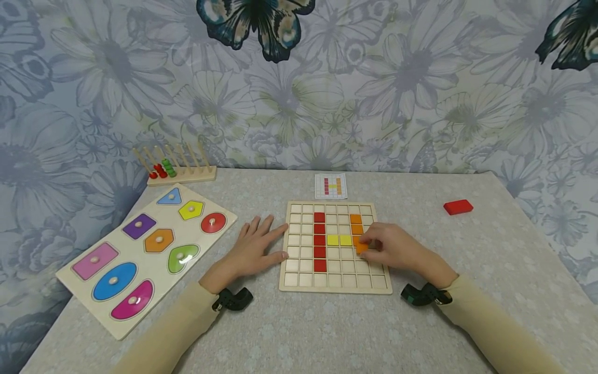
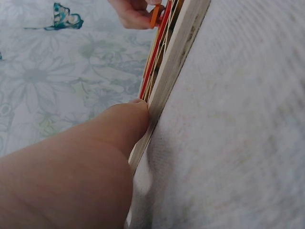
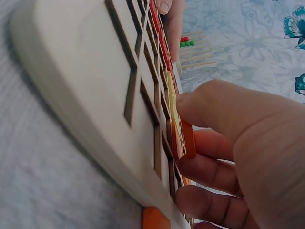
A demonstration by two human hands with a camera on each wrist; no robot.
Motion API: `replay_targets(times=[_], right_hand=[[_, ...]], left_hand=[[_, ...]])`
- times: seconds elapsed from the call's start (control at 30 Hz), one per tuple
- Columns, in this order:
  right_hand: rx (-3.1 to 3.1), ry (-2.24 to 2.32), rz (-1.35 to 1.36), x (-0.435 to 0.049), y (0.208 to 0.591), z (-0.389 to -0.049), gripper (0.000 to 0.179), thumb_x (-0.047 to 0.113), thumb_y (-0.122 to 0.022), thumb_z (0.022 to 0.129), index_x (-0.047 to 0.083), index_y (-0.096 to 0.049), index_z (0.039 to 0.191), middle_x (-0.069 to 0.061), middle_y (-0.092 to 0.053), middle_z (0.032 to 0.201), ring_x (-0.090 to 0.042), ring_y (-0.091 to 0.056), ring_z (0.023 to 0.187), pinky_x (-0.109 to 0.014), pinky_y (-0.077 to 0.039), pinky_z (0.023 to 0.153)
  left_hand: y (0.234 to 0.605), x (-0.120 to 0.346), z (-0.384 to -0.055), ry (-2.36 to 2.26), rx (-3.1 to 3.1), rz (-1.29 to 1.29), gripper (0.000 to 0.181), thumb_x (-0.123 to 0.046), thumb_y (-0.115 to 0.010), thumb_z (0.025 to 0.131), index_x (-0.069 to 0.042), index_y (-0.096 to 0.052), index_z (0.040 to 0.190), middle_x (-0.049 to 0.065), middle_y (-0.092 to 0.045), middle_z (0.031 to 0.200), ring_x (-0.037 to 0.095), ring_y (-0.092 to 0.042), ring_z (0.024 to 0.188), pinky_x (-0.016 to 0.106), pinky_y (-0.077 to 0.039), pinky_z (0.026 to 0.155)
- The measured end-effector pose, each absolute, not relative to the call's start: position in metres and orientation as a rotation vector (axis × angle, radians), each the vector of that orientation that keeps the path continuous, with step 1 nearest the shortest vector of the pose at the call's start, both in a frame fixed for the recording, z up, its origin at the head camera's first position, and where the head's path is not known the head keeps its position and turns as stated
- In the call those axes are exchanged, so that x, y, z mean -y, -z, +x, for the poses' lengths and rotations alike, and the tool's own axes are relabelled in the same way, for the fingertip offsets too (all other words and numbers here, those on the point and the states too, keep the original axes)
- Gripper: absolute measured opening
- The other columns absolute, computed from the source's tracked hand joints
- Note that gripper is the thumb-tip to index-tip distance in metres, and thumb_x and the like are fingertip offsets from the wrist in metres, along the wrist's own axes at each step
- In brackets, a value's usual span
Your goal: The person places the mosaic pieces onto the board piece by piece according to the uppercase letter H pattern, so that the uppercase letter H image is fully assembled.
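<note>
A wooden grid board lies in front of me, with a column of several red tiles, two yellow tiles in a row, and an orange column on the right. My right hand pinches an orange square tile between thumb and fingers. That tile is tilted, close over the board at the lower end of the orange column. My left hand rests with fingers spread at the board's left edge. In the left wrist view, its thumb touches the board's side.
A small pattern card lies behind the board. At left are a shape puzzle with knobs and a peg stand with red and green beads. Red pieces lie far right. Another orange piece shows beside the board's edge.
</note>
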State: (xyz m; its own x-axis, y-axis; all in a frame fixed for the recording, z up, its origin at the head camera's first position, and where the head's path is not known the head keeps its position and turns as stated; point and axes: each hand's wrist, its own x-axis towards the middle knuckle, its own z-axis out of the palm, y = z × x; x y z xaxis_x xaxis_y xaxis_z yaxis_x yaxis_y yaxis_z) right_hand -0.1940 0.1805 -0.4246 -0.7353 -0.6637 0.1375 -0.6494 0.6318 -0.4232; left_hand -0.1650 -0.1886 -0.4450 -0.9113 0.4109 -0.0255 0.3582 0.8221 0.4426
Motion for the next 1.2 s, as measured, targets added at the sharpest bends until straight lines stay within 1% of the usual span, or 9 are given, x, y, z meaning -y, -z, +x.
replay_targets(times=[0.3,0.83,1.2], right_hand=[[-2.794,0.708,-1.132,-0.1792,0.4244,-0.1923,0.021,0.021,-0.081,0.086,0.01,-0.079,0.104,0.005,-0.064,0.086,-0.005,-0.048,0.071,-0.021,-0.041,0.064],[-2.792,0.696,-1.108,-0.1784,0.4258,-0.1892,0.023,0.022,-0.083,0.082,0.013,-0.08,0.104,0.004,-0.063,0.093,-0.006,-0.048,0.074,-0.022,-0.041,0.067],[-2.795,0.681,-1.099,-0.1782,0.4254,-0.1889,0.023,0.023,-0.083,0.082,0.013,-0.079,0.103,0.004,-0.062,0.091,-0.006,-0.047,0.073,-0.021,-0.04,0.066]], left_hand=[[0.4442,0.1885,-0.1652,-0.669,-2.882,0.601,0.071,-0.048,-0.063,0.097,-0.02,-0.04,0.158,0.027,-0.023,0.167,0.057,-0.009,0.154,0.075,-0.009,0.119],[0.4443,0.1888,-0.1655,-0.68,-2.869,0.595,0.072,-0.048,-0.063,0.097,-0.02,-0.04,0.159,0.027,-0.022,0.167,0.056,-0.008,0.154,0.074,-0.008,0.119],[0.4449,0.1886,-0.1649,-0.66,-2.884,0.6,0.072,-0.048,-0.063,0.096,-0.02,-0.04,0.158,0.026,-0.023,0.167,0.056,-0.01,0.154,0.075,-0.01,0.119]])
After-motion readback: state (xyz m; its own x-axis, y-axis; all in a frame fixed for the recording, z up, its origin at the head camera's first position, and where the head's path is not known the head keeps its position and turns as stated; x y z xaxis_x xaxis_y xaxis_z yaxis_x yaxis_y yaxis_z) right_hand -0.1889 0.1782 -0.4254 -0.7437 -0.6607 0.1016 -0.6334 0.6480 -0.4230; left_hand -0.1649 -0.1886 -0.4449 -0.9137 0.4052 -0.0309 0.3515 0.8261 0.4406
